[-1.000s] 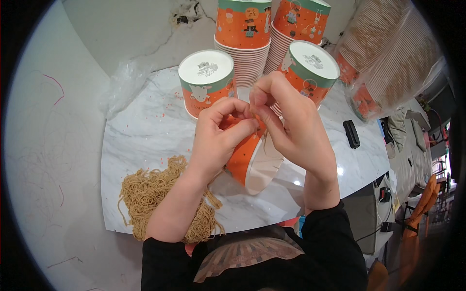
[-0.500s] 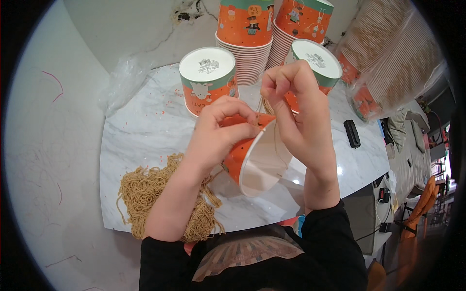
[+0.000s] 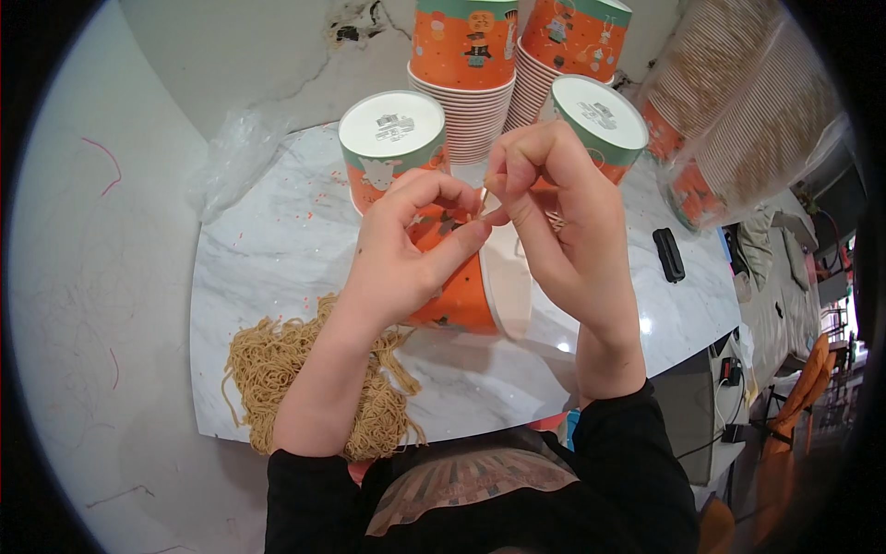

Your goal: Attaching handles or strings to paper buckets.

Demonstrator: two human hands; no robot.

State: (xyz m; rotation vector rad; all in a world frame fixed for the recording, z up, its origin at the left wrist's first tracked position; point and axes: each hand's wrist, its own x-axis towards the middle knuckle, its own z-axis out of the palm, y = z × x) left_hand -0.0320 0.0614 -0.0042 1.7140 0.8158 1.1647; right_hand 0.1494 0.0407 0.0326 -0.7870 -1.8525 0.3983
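Note:
An orange paper bucket (image 3: 466, 300) lies on its side on the marble-patterned table, its white inside turned to the right. Over its upper side, the thumb and fingers of my left hand (image 3: 397, 249) are pinched together on a short bit of tan cord (image 3: 484, 201). My right hand (image 3: 572, 222) pinches the same cord from the other side, its fingertips almost meeting the left ones. How the cord passes through the bucket wall is hidden by my fingers. A tangled pile of tan cords (image 3: 286, 369) lies beneath and beside my left forearm.
Behind my hands, two buckets stand upside down, a left one (image 3: 392, 129) and a right one (image 3: 600, 115). Farther back rise nested stacks (image 3: 461, 111) of them. Plastic-wrapped stacks (image 3: 757, 120) lean at the right, near a small black object (image 3: 668, 255). Crumpled clear plastic (image 3: 242, 152) lies far left.
The bucket has turned, so its opening faces farther right and more of its orange side shows. My right hand has come left and down a little, bringing its fingertips close to my left.

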